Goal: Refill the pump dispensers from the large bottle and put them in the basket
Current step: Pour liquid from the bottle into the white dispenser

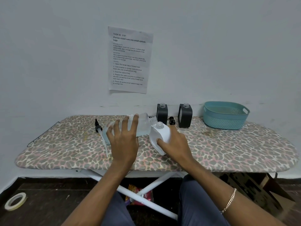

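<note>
- Your left hand (pixel 124 141) wraps the clear large bottle (pixel 138 125), tipped on its side above the worktop (pixel 228 149); its long axis runs left to right, mouth toward the white dispenser (pixel 160 136).
- Your right hand (pixel 175 145) clamps that white dispenser, uncapped, leaning left with its neck beside the bottle's mouth.
- Two black dispensers (pixel 162 113) (pixel 185 115) stand upright and uncapped at the back.
- The teal basket (pixel 224 119) sits far right; its visible part holds nothing.
- A pump head (pixel 98 127) lies left, tube toward you.

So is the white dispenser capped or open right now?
Open. The white dispenser, held tilted in the right hand, shows a bare threaded neck with no pump fitted.
</note>
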